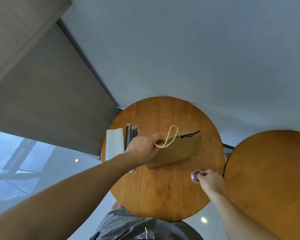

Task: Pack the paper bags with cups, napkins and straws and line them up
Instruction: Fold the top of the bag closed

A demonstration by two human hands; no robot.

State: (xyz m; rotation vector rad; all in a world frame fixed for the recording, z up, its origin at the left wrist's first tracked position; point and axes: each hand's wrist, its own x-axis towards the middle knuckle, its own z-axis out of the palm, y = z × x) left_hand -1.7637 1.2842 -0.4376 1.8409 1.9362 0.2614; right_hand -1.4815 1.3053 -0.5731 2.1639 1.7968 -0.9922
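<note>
While the left hand (143, 149) grips the paper bag (177, 150) by its top edge above the round table (163, 193), the right hand (210, 181) pinches into a small dish of coloured clips (195, 175) at the near right. Steadying the bag's mouth should ease clipping. Napkins (113, 142) and straws (131, 135) lie far left. No writing is legible.

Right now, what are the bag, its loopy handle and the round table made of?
The bag looks like brown kraft paper: matte, with creases and folds. Its handle seems to be pale twisted cord, maybe paper or cotton; I can't tell which. The round table looks like wood, with visible plank lines, grain and a smooth, slightly shiny finish.
</note>
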